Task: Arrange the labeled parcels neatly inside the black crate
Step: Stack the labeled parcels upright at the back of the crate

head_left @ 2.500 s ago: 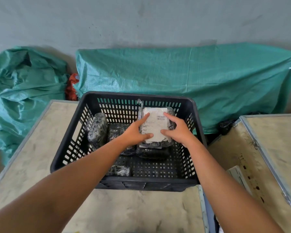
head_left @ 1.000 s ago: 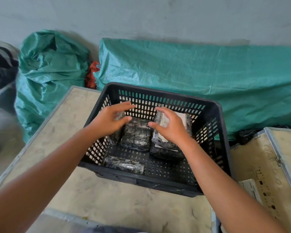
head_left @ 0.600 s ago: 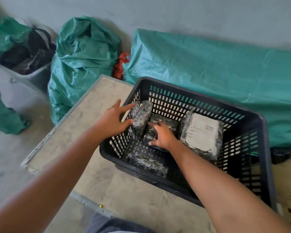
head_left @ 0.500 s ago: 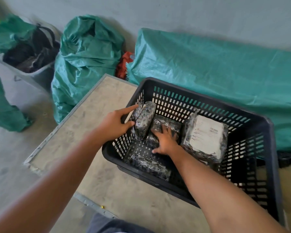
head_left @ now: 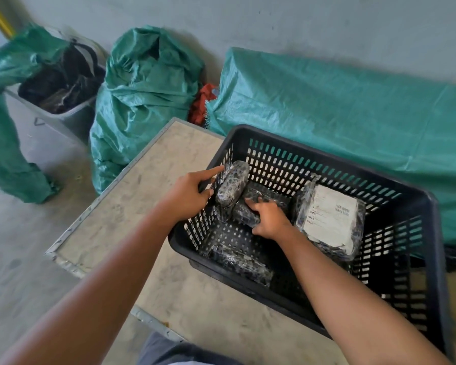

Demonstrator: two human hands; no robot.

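**Two hands among wrapped parcels in the crate**

At right of centre, a black crate (head_left: 419, 259) with slotted walls, set on a pale, scuffed tabletop (head_left: 132, 206) with a metal edge. Inside it, four dark film-wrapped parcels: an upright parcel (head_left: 232, 184) leaning against the crate's left wall, a flat parcel (head_left: 250, 212) just beside it, a labeled parcel (head_left: 329, 222) with a white sheet facing up toward the right, and a low parcel (head_left: 237, 262) near the front wall. Left hand (head_left: 187, 198) at the crate's left rim, fingers pinching the upright parcel. Right hand (head_left: 269, 219) inside, fingers curled on the flat parcel. Behind, across the upper frame, a grey wall (head_left: 274, 25), a green tarp (head_left: 353, 109) and a green sack (head_left: 142, 96); upper left, a grey bin (head_left: 74, 117) of dark items on concrete floor (head_left: 19, 259).
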